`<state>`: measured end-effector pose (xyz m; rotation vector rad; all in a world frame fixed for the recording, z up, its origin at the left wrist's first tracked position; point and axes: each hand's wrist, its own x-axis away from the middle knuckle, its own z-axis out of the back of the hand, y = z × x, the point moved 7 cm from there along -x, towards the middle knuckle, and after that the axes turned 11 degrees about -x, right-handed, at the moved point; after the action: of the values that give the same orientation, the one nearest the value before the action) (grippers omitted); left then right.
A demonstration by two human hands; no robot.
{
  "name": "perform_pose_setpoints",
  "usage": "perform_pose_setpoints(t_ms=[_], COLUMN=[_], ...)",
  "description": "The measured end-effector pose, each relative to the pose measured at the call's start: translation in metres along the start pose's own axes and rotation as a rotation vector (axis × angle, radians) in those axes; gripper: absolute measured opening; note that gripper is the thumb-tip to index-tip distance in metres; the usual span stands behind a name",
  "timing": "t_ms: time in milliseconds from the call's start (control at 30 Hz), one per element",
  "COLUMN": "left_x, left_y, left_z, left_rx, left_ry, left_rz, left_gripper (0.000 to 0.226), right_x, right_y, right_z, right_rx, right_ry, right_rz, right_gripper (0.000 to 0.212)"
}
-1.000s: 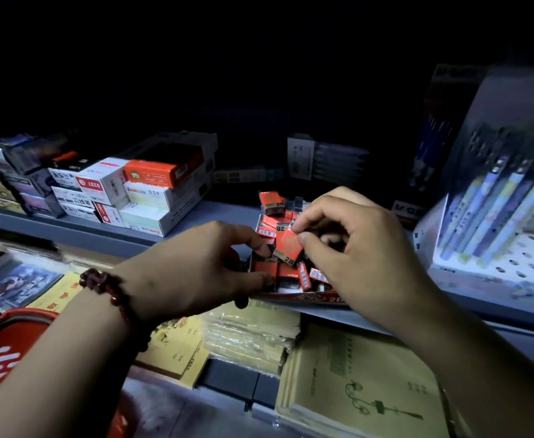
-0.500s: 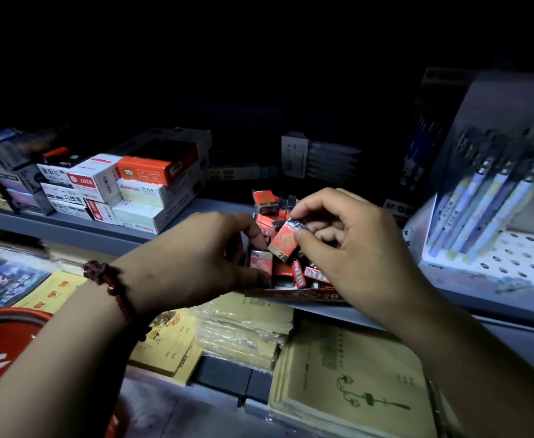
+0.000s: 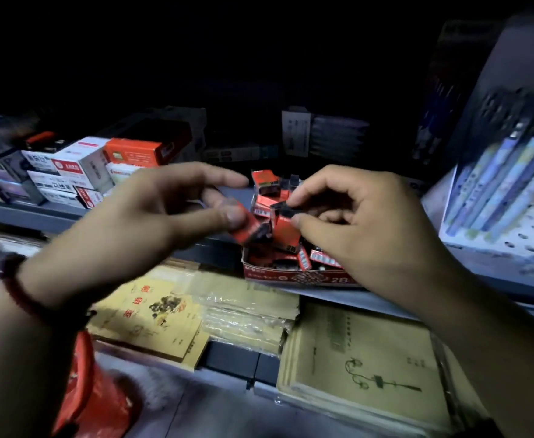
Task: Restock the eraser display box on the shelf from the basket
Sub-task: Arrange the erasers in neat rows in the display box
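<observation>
Grey shelf [image 3: 38, 213] carries the eraser display box [image 3: 291, 276], which sits at the shelf's front edge; all positions below are taken from this box. Right of the box: a white perforated pen rack [image 3: 512, 235] with packaged pens leaning in it. Left of the box, well apart, on the same shelf: stacked white and orange cartons [image 3: 79, 172]. Below the box, on the lower level: a greenish exercise book [image 3: 363, 358] to the lower right, yellow exercise books [image 3: 152, 311] to the lower left, and clear-wrapped packs between them. Far lower left of the box: red basket [image 3: 101, 396], blurred, partly hidden behind the left forearm; its contents cannot be read. Left hand [image 3: 145, 222] is above and just left of the box. Its fingers [image 3: 227, 216] are narrow at the tips, thumb pressed on a tilted eraser [image 3: 250, 232], index finger stretched out straight above it. This eraser is at the box's upper left corner, and blur hides whether it touches the pile. Right hand [image 3: 370, 229] is above the right half of the box, fingers curled, with index tip and thumb pinching an upright eraser [image 3: 286, 230] by its black top, over the middle of the box. The box is red with "2B" on the front wall, and it holds a loose pile of red-sleeved erasers [image 3: 265, 181], heaped higher at the back. Red bead bracelet [image 3: 19, 289] is on the left wrist, far left of the box.
</observation>
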<state>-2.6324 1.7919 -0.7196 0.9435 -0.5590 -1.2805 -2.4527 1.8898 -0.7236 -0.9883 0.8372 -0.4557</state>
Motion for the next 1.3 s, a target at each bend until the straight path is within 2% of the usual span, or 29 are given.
perform_pose_setpoints(t_ms=[200, 333, 400, 533, 667, 733, 800, 933, 1033, 1233, 1300], left_x=[0.008, 0.013, 0.015, 0.012, 0.01, 0.012, 0.014, 0.017, 0.013, 0.002, 0.0], left_y=[-0.017, -0.024, -0.03, -0.033, -0.024, -0.021, -0.015, -0.007, -0.005, -0.006, -0.007], left_z=[0.026, 0.019, 0.017, 0.006, -0.006, -0.009, -0.012, -0.019, -0.023, -0.028, -0.028], left_rx=[0.258, 0.275, 0.28, 0.348, 0.411, 0.431, 0.353, 0.159, 0.056, -0.289, -0.312], left_ry=[0.188, 0.191, 0.211, 0.201, 0.162, 0.165, 0.135, 0.093, 0.079, 0.015, -0.006], left_rz=[0.062, 0.144, 0.173, 0.162, 0.133, 0.122, 0.08, -0.009, -0.052, -0.158, -0.172], left_gripper=[0.026, 0.018, 0.023, 0.025, 0.022, 0.037, 0.051, 0.035, 0.032, 0.032, 0.034], right_x=[-0.002, -0.001, -0.001, -0.006, -0.005, -0.003, -0.002, 0.0, 0.0, -0.001, -0.001], right_y=[-0.002, 0.002, 0.0, -0.004, -0.002, -0.001, -0.003, -0.001, 0.003, 0.001, 0.001], right_z=[-0.016, -0.022, -0.024, -0.028, -0.039, -0.04, -0.036, -0.025, -0.024, -0.028, -0.026], right_rx=[0.062, 0.112, 0.143, 0.27, 0.356, 0.367, 0.336, 0.192, 0.134, 0.117, 0.171], right_ry=[-0.065, -0.063, -0.087, -0.161, -0.236, -0.249, -0.224, -0.122, -0.097, -0.195, -0.177], right_rz=[-0.043, -0.068, -0.052, 0.001, -0.004, -0.015, -0.016, -0.011, -0.009, -0.008, 0.004], right_gripper=[0.014, 0.014, 0.012, 0.005, 0.011, 0.011, 0.011, 0.016, 0.015, 0.019, 0.015])
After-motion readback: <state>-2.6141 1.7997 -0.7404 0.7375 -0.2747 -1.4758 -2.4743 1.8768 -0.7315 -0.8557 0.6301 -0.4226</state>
